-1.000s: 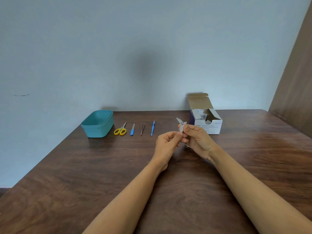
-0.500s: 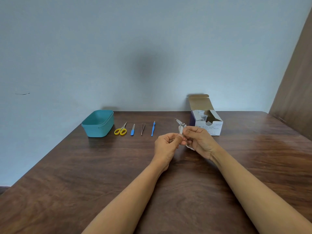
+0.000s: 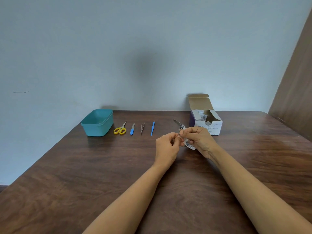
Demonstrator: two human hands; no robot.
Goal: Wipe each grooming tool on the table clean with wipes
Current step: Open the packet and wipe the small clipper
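A silver nail clipper (image 3: 179, 125) with its lever swung out is held upright above the table's middle. My left hand (image 3: 167, 146) pinches its lower end. My right hand (image 3: 200, 141) pinches a white wipe (image 3: 189, 144) against the clipper's body, with the torn packet hanging below the fingers. Further back lie yellow-handled scissors (image 3: 120, 129), a blue nail file (image 3: 132, 129), metal tweezers (image 3: 142, 128) and a blue cuticle tool (image 3: 152, 128) in a row.
A teal plastic tub (image 3: 97, 123) stands at the left end of the row. An open box of alcohol swabs (image 3: 206, 122) stands at the back right, near the wall. A brown panel (image 3: 293, 98) rises at the right edge of the wooden table (image 3: 84, 174).
Both hands have shifted slightly while working the wipe along the clipper; my right fingers have slid up toward the clipper's head and more of the packet hangs below.
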